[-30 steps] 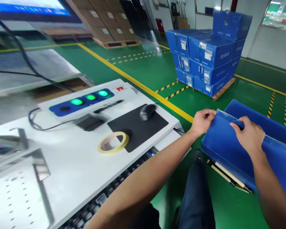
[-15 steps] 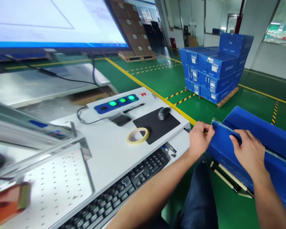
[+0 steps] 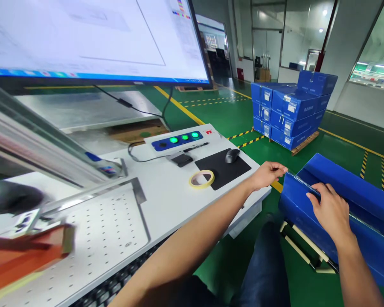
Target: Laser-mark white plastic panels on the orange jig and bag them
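Note:
A blue box (image 3: 310, 209) with a raised flap stands at the right, low beside the desk. Clear tape (image 3: 302, 182) runs along the flap's upper edge and catches the light. At the flap's near-left corner, the fingertips of my left hand (image 3: 269, 174) are pinched together on the end of this tape. My right hand (image 3: 333, 209) grips the flap's edge farther along, its thumb on the near side and its fingers over the top. Part of the box's opening is hidden behind the flap and my right hand.
On the white desk (image 3: 166, 196) lie a roll of yellow tape (image 3: 201, 179), a mouse (image 3: 232, 155) on a black pad and a button panel (image 3: 179, 140). A monitor (image 3: 99, 42) overhangs it. Stacked blue boxes (image 3: 294, 111) stand on a pallet beyond.
The view has shifted, so the desk items sit farther right and lower. My left wrist has straightened, with its fingers still at the flap's corner. My right hand remains on the flap.

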A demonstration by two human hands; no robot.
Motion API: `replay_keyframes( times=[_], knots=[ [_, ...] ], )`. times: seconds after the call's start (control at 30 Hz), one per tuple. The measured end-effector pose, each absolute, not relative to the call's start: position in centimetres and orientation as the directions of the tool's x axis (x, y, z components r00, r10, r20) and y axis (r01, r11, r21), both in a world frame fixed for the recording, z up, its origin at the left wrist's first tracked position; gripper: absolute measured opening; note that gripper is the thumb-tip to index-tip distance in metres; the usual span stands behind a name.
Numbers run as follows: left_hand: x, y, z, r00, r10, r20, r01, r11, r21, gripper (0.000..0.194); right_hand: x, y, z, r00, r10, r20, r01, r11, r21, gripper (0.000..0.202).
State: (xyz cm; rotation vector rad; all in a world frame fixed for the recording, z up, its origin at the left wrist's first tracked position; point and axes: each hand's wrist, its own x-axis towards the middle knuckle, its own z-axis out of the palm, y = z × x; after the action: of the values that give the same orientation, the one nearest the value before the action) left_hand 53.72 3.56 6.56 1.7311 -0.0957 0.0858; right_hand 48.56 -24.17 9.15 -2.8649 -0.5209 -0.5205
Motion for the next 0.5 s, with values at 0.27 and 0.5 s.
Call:
replay_keyframes(
  times=[0.27,0.5],
  knots=[
    [51.0,2.1,6.0,0.733,-0.053,0.678,-0.518,-0.689,0.507,0.025,49.6,-23.6,9.1,0.88,0.269,0.391,0.346,-0.928,-0.139,0.012],
    [48.5,-5.3,3.0,0.526,-0.009,0.85,-0.501,-0.812,0.301,0.026,50.9,-24.1,7.8,0.807,0.322,0.495,0.419,-0.903,-0.097,0.011]
  ],
)
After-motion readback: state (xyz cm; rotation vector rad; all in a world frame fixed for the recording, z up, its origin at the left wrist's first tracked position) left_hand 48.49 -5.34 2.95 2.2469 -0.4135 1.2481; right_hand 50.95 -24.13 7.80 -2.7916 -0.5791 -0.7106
